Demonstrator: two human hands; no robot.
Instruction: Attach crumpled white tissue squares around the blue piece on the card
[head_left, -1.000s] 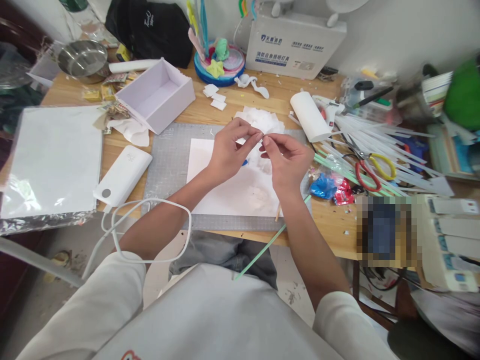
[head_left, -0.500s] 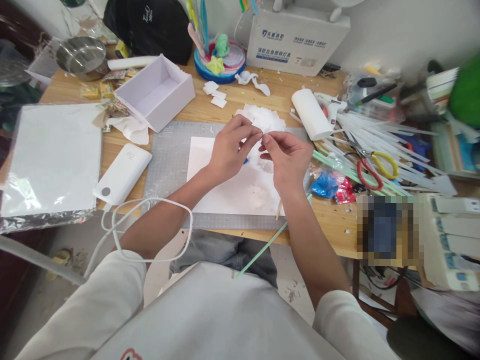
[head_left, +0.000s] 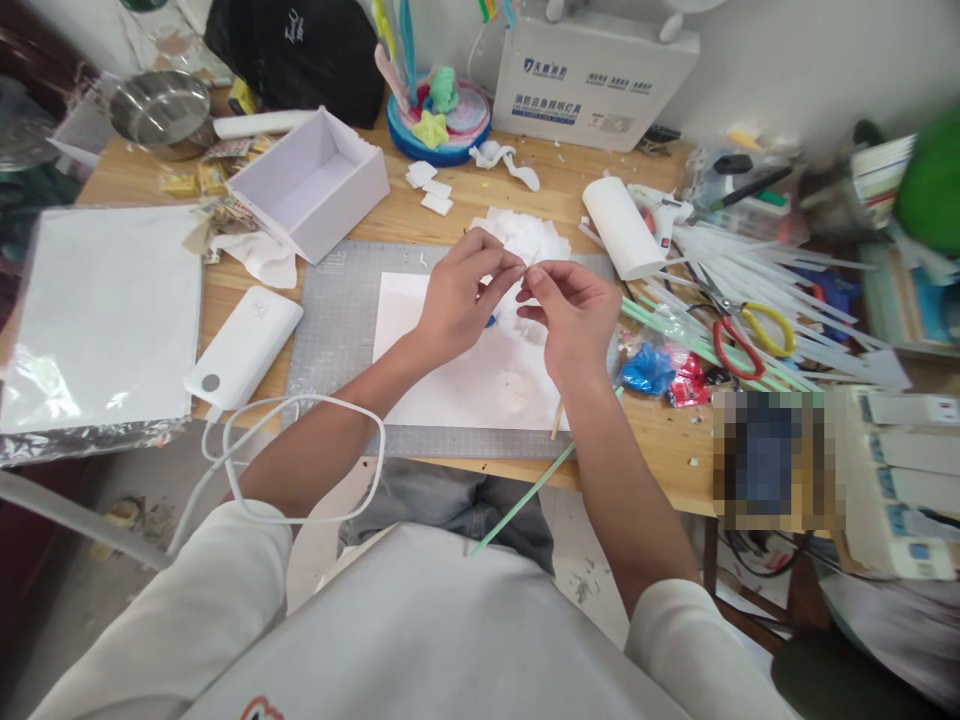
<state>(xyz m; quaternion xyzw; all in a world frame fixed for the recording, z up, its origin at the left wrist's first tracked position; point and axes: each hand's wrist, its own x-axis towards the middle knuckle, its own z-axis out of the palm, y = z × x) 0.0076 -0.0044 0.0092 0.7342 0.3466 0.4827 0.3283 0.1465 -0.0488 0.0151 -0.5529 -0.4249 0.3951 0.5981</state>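
Observation:
My left hand [head_left: 465, 300] and my right hand [head_left: 574, 312] meet fingertip to fingertip above the work mat. Each pinches thumb against forefinger; whatever lies between the tips is too small to make out. Below them a white sheet of paper [head_left: 427, 400] rests on the grey cutting mat [head_left: 330, 320]. Just behind the hands sits a crumpled white tissue-like heap [head_left: 529, 232], partly hidden by them. A bit of blue [head_left: 491, 321] shows beside my left fingers. One thin green stick [head_left: 525, 497] slants from the table edge toward my lap, near my right forearm.
At left stand an open white box [head_left: 315, 185] and a power bank [head_left: 246, 345] whose cable loops over my left forearm. To the right are a white roll [head_left: 624, 228], scissors [head_left: 739, 345], many translucent sticks [head_left: 780, 285] and a blue packet [head_left: 647, 370].
My right hand has shifted very slightly to the left. Both hands keep their pinch, and the things on the table stay where they were.

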